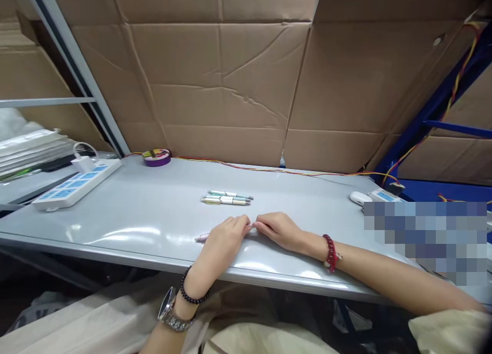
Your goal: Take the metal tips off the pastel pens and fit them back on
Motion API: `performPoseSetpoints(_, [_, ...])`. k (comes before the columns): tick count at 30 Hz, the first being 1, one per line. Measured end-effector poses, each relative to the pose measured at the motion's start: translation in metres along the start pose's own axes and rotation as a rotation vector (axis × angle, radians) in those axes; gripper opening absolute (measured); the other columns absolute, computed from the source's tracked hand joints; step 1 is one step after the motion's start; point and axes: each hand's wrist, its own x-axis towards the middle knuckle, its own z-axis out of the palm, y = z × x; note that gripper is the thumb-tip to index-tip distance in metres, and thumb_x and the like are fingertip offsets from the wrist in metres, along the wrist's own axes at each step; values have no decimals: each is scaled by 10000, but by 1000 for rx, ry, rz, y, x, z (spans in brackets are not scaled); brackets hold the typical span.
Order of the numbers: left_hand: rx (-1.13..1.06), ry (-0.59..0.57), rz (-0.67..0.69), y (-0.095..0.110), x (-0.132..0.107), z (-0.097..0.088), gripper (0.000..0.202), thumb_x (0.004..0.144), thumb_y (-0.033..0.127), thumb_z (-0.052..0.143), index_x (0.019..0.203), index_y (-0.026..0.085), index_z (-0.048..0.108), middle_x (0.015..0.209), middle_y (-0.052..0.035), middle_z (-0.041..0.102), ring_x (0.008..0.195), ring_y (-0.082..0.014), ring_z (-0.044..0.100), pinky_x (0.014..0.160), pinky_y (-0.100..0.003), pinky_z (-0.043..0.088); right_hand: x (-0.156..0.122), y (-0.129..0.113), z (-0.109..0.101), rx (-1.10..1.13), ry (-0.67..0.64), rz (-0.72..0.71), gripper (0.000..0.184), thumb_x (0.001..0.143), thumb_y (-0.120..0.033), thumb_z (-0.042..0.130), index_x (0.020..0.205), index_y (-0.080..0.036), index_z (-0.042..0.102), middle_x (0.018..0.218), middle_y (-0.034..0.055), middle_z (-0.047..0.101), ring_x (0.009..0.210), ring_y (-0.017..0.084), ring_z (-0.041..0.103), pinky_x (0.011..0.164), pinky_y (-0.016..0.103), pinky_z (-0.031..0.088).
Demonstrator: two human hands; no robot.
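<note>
My left hand [226,238] is closed on a pale pink pen [201,237]. One end of the pen sticks out to the left, low over the table, and its middle is hidden under the palm. My right hand [281,231] is pinched shut, fingertips almost meeting those of the left. A small pinkish tip shows between the two hands; it lines up with the pen, and my right fingers grip it. Just beyond my left hand, white and pale blue pens [226,201] lie side by side on the grey table [154,210].
At left stands a white power strip [79,185] with a plug in it. A round purple tape roll [157,158] sits at the back, near thin red and yellow wires [246,167]. A white mouse-like object [360,198] lies at right, beside a blurred area. Cardboard [215,77] walls the back.
</note>
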Motion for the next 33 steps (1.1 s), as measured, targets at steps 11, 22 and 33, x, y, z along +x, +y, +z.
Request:
performPoseSetpoints(11, [47, -26, -27, 0, 0, 0, 245, 977, 245, 259, 869, 187, 471, 783, -19, 585, 698, -170, 549, 592, -274, 387, 2, -6, -1, 52, -10, -5, 258, 929, -371, 411, 932, -181, 584, 793, 27, 618, 645, 130, 504, 623, 247, 397])
performPoseSetpoints(22, [91, -30, 7, -1, 0, 3, 231, 983, 272, 254, 887, 198, 451, 795, -11, 593, 742, -177, 560, 623, -285, 399, 8, -3, 5, 37, 2, 93, 437, 955, -343, 294, 586, -176, 459, 554, -10, 499, 499, 107, 365, 526, 249, 302])
performPoseSetpoints(33, [144, -53, -24, -1, -3, -1, 223, 961, 180, 248, 894, 189, 460, 758, -24, 584, 682, -187, 541, 606, -287, 368, 7, 0, 3, 90, 19, 51, 330, 910, -457, 426, 745, -180, 496, 704, 11, 561, 608, 122, 457, 560, 231, 371])
